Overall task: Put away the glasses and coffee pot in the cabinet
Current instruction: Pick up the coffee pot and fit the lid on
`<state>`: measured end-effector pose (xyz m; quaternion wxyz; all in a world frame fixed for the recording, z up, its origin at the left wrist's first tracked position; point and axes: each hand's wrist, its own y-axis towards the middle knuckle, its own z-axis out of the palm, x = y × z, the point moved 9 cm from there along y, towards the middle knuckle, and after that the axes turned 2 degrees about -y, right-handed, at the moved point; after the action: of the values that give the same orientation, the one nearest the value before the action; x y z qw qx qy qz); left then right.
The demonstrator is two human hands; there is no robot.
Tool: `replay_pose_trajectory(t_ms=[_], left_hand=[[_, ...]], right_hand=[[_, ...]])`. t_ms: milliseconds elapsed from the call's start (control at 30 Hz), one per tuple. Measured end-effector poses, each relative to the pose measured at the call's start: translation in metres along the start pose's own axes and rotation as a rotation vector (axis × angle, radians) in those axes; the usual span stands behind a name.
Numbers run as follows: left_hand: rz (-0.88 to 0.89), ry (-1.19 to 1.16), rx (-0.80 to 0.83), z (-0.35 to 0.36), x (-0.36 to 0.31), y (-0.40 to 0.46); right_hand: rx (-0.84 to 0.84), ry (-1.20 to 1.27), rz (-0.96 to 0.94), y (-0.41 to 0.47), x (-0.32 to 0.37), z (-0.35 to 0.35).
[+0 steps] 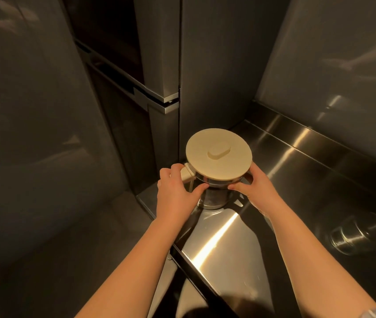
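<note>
Coffee pot held in both hands at the desk's far left corner.

Left hand point(175, 191) has its fingers curled round the cream handle, which points left. The coffee pot point(217, 171) stands upright: clear round body, flat cream lid point(218, 154) with an oval knob. Right hand point(254, 188) clasps its side. A clear glass point(354, 235) stands well right on the brushed-steel desk point(297, 171).
</note>
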<state>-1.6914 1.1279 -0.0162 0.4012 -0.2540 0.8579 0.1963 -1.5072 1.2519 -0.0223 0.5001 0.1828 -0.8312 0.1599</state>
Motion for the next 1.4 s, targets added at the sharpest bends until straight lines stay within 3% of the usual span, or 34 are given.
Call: replay_pose_trajectory(t_ms=[667,1100,1400], left_hand=[[-0.067,0.106,-0.062,0.012,-0.012,-0.008],[-0.065,0.173,-0.014,0.004,-0.013,-0.025],[0.014,0.210,-0.142,-0.022,-0.042,-0.058]], right_hand=[[0.069,0.070,0.041,0.005,-0.018,0.002],[0.098,0.044,-0.019,-0.026,-0.008,-0.003],[-0.128,-0.195,-0.151,-0.065,0.023,-0.032]])
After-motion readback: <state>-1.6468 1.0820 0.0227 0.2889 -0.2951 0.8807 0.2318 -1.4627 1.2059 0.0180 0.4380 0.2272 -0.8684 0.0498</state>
